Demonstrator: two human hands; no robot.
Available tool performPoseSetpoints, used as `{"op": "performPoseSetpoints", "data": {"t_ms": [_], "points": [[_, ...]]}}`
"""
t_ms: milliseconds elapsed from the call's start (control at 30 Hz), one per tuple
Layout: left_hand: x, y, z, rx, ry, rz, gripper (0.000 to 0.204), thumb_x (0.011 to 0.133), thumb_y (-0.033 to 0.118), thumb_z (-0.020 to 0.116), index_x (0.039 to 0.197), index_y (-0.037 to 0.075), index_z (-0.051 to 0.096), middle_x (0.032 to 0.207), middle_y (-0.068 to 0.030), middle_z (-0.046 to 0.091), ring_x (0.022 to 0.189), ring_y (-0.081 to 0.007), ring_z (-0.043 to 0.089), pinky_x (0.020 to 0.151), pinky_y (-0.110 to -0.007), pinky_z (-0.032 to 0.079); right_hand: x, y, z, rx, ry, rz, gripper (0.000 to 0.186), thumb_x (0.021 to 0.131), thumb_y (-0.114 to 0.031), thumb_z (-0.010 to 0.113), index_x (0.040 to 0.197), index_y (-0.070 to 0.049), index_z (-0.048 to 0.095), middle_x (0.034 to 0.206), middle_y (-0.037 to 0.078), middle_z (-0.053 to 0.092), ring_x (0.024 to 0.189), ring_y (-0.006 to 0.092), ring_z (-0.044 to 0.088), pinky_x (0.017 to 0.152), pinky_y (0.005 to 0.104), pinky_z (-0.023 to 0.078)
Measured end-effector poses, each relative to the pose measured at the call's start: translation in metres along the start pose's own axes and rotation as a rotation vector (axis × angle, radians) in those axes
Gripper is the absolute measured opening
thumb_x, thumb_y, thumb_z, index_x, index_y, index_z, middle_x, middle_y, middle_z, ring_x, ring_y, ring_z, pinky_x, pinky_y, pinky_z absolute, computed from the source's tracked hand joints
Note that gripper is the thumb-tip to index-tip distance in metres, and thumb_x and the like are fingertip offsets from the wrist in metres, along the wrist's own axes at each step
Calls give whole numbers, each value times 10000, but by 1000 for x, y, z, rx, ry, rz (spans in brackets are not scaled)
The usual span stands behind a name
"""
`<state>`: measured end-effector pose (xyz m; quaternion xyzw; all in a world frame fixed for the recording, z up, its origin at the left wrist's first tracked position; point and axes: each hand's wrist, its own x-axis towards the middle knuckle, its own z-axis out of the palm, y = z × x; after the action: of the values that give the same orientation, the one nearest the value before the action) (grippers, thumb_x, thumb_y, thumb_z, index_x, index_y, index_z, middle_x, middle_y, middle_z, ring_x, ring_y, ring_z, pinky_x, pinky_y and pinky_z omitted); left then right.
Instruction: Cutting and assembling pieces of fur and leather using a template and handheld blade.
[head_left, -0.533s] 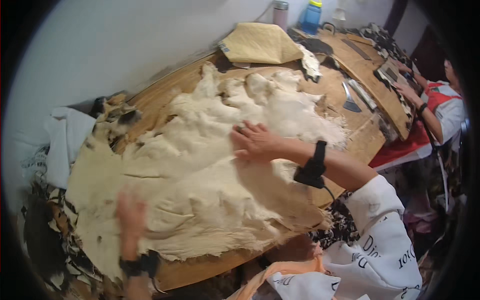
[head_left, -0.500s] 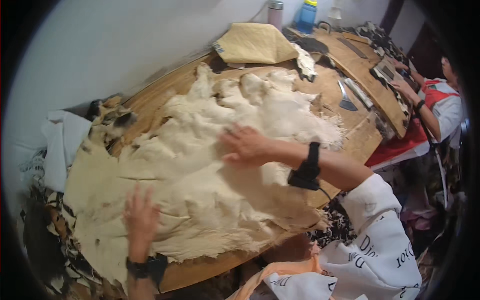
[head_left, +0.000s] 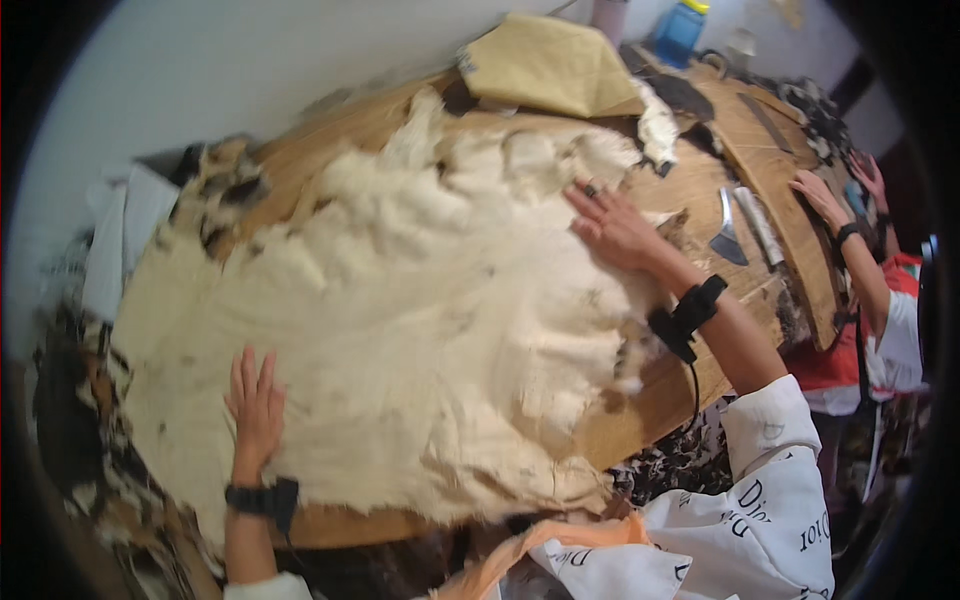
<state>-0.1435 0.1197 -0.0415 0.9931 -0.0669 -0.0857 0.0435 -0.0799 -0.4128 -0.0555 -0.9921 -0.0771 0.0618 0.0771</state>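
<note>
A large cream-coloured animal hide lies spread over a wooden table, its far side bunched in folds and its right edge ragged. My left hand rests flat on the hide's near left part, fingers stretched out. Toward the far right part, my right hand presses on the hide with its fingers spread and a dark ring on one finger. Neither hand grips anything. Each wrist wears a black strap with a small device. A curved metal blade lies on the wood to the right of my right hand.
A yellowish folded sack sits at the back, near a blue bottle. To the right, a wooden board lies before a co-worker's hands. Dark and white fur scraps pile at the left, beside a white cloth.
My right hand has moved right and away from me across the hide. The hide's middle now lies smoother. My left hand has shifted slightly. The co-worker's hands have moved.
</note>
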Motion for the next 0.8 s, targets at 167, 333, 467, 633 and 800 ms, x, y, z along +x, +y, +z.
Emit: {"op": "performPoseSetpoints", "data": {"t_ms": [167,333,467,633,800], "points": [[-53,45,11,-44,-57,191,523,888,294,440,1382,192,302,1487,-93,78,1355,-324,71,994,-624,83,2,17,5,17,54,-23,500,929,-332,333,1378,-119,280,1442,152,228,1322,362,199,1080,414,153],[-114,44,-14,-8,-227,-57,598,855,400,493,1391,240,283,1495,-76,22,1364,-322,20,993,-632,99,3,14,1,64,22,-48,511,933,-383,307,1390,-159,266,1463,121,184,1351,339,127,1091,398,109],[-120,56,-21,-117,-175,-47,673,807,458,551,1378,196,310,1487,-88,92,1364,-305,64,998,-621,124,1,24,-6,-105,41,-41,486,924,-362,343,1354,-137,316,1392,146,304,1276,360,267,1046,398,222],[-134,74,-25,-165,-42,508,657,716,345,662,1276,91,428,1383,-101,338,1295,-282,275,1033,-483,246,4,-85,-64,-161,-202,-117,450,904,-303,440,1296,-85,416,1284,160,452,1196,312,407,1008,381,316],[-117,55,6,-188,128,593,487,686,77,629,1163,52,534,1215,-86,523,1149,-279,467,921,-355,415,52,-201,-12,-159,-49,-791,478,932,-376,379,1367,-183,326,1406,122,308,1311,356,225,1093,422,175]]}}
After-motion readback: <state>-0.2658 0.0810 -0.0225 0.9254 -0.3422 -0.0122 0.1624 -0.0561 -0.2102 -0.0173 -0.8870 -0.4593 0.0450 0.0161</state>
